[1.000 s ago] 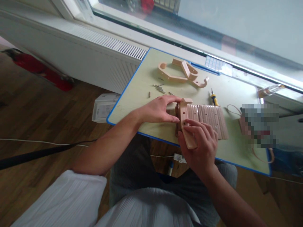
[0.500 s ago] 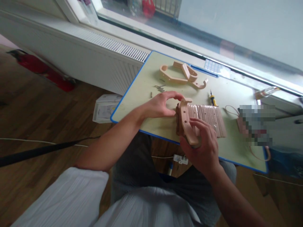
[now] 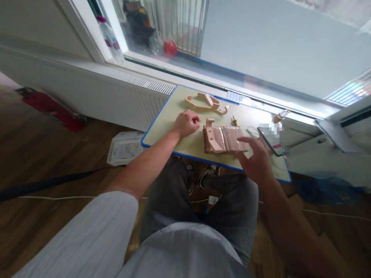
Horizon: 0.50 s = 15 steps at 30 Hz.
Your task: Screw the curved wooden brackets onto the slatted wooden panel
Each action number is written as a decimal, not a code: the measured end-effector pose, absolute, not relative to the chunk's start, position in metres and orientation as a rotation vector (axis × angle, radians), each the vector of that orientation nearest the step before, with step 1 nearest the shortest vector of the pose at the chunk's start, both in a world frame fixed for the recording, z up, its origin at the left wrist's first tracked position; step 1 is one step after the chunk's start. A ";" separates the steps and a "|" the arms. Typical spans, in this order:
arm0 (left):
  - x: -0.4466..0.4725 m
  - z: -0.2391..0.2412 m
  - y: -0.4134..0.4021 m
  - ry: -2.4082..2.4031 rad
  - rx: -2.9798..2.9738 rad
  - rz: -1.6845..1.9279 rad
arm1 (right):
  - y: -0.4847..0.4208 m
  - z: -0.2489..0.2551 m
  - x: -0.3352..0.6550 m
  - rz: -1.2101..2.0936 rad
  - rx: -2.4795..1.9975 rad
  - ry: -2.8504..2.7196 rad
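Observation:
On the small table lies a ribbed, slatted wooden-looking panel [image 3: 232, 135] with small holes. A curved wooden piece [image 3: 212, 139] with holes and a hooked end rests across the panel's left end. My left hand [image 3: 188, 122] is left of the panel on the tabletop, fingers curled in; anything within them is hidden. My right hand [image 3: 255, 156] hovers at or touches the panel's right end, thumb and forefinger apart. Behind the panel lies a yellow-and-black screwdriver [image 3: 235, 122]. Other curved wooden pieces [image 3: 199, 105] lie at the table's back.
A blue-edged table [image 3: 162, 133] stands against the window and radiator [image 3: 136, 110]. At its right are a blurred-out flat device [image 3: 268, 139] and a clear container [image 3: 281, 116]. A plastic tray [image 3: 124, 148] and red fire extinguisher [image 3: 52, 110] are to the left.
Both hands have left the curved wooden piece, which now lies on the panel. My left hand moved left and curled; my right went to the panel's right end. The view tilted up.

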State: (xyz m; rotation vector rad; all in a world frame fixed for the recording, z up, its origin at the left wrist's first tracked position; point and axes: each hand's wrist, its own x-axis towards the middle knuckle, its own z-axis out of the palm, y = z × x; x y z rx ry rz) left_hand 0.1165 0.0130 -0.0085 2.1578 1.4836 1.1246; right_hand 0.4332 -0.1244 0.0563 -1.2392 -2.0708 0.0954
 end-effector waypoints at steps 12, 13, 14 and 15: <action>0.111 -0.015 0.015 1.263 2.193 0.889 | -0.045 0.023 0.385 0.520 -1.003 -2.162; 0.110 -0.013 0.015 1.244 2.208 0.834 | -0.042 0.024 0.385 0.578 -1.032 -2.115; 0.110 -0.011 0.016 1.241 2.203 0.807 | -0.040 0.025 0.386 0.594 -1.049 -2.079; 0.109 -0.008 0.016 1.238 2.186 0.795 | -0.040 0.027 0.387 0.605 -1.063 -2.063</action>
